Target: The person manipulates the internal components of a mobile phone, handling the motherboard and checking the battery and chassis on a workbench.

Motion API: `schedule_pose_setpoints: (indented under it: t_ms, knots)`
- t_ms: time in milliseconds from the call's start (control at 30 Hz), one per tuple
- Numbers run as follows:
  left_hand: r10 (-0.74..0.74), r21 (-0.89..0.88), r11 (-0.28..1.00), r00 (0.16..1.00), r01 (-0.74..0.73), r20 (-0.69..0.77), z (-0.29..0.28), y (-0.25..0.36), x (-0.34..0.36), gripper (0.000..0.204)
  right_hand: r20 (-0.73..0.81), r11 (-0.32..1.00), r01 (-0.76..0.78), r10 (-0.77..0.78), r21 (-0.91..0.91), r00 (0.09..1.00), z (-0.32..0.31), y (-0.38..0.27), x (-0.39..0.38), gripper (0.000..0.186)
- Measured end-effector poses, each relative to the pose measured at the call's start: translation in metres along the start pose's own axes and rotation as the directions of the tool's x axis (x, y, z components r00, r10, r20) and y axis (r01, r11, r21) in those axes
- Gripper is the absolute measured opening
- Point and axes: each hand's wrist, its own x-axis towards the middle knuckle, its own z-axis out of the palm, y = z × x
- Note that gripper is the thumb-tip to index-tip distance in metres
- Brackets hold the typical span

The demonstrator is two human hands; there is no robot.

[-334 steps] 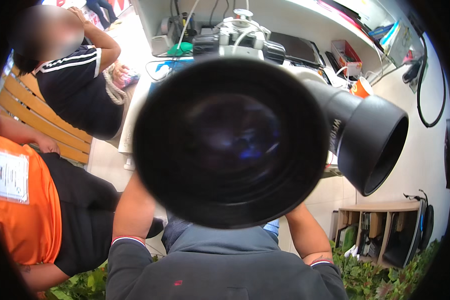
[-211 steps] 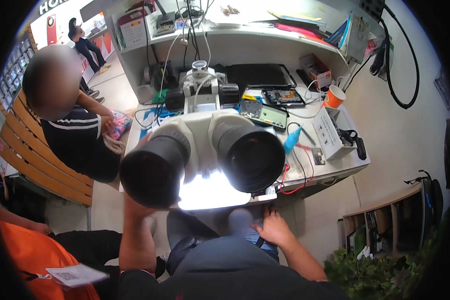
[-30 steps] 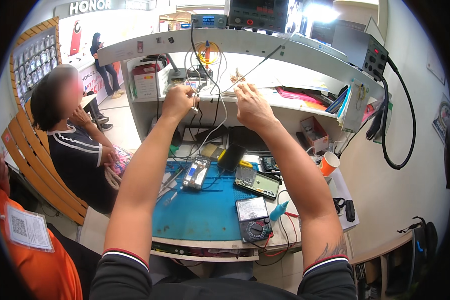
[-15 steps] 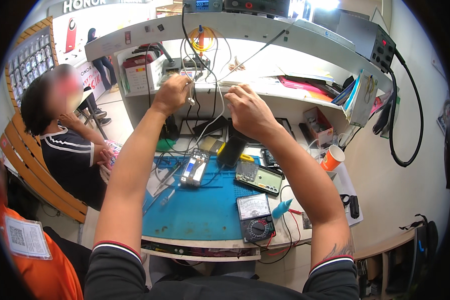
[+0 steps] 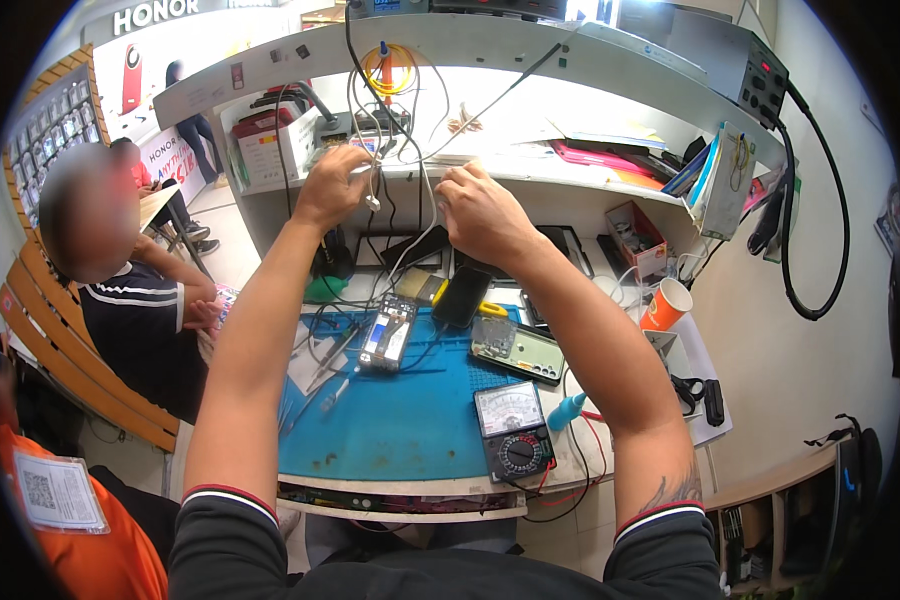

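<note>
- White plug (image 5: 372,203) dangling just below the left hand (image 5: 333,187), whose fingertips seem to pinch its cable
- Right hand (image 5: 480,212), fingers bunched beside the hanging wires; I cannot tell if it grips one. It sits slightly nearer the left hand than a second ago, so both seem busy there
- Opened phone (image 5: 388,335) below, on the blue mat (image 5: 400,430)
- Meter (image 5: 518,430) with printed dial; badge (image 5: 60,490) with square code; pale-lettered shop sign (image 5: 155,17) beyond
</note>
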Motion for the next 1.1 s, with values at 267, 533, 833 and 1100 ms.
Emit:
schedule_pose_setpoints:
  t_ms: [267, 533, 833, 1100]
  knots:
    - [-0.014, 0.169, 0.985, 0.999, 0.019, -0.030, 0.014, 0.005, 0.000, 0.012, -0.089, 0.998, 0.046, -0.043, 0.034, 0.995, -0.004, 0.004, -0.007, 0.020]
    - [-0.056, 0.234, 0.971, 0.997, 0.041, 0.057, 0.014, 0.002, 0.004, 0.016, -0.027, 0.999, 0.003, -0.001, 0.049, 1.000, -0.014, 0.008, -0.019, 0.023]
    - [-0.045, 0.236, 0.972, 0.994, 0.020, 0.102, 0.008, 0.003, 0.008, 0.018, -0.027, 0.998, -0.002, 0.004, 0.068, 1.000, -0.027, 0.009, -0.033, 0.023]
    - [-0.139, 0.324, 0.943, 0.976, 0.079, 0.166, 0.011, -0.011, 0.000, 0.025, 0.069, 0.999, -0.033, 0.032, 0.016, 0.997, -0.045, 0.000, -0.047, 0.026]
